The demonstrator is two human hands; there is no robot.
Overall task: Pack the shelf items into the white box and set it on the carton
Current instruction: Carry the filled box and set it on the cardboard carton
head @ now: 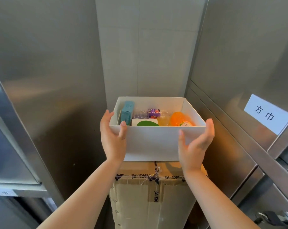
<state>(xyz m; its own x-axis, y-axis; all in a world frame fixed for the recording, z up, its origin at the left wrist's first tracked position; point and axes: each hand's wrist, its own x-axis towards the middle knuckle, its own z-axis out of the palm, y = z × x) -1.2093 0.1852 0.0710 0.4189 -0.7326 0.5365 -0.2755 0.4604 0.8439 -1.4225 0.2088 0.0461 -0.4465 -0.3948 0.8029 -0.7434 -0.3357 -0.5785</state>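
Observation:
The white box [154, 142] stands on top of the brown taped carton [140, 192], in a narrow gap between steel cabinets. Inside it lie a teal carton [127, 112], a clear bottle with a purple label [150, 113], a white item with a green patch [145, 122] and an orange bottle [181, 119]. My left hand [112, 134] lies against the box's near left corner, straight fingers along the side wall, thumb on the front rim. My right hand [195, 142] cups the near right corner, fingertips at the rim, palm facing the box.
Steel cabinet walls [49, 96] close in on both sides, and a pale tiled wall [143, 47] stands behind the box. A white paper label [266, 113] is stuck on the right cabinet door. A padlock [270, 217] hangs at the lower right.

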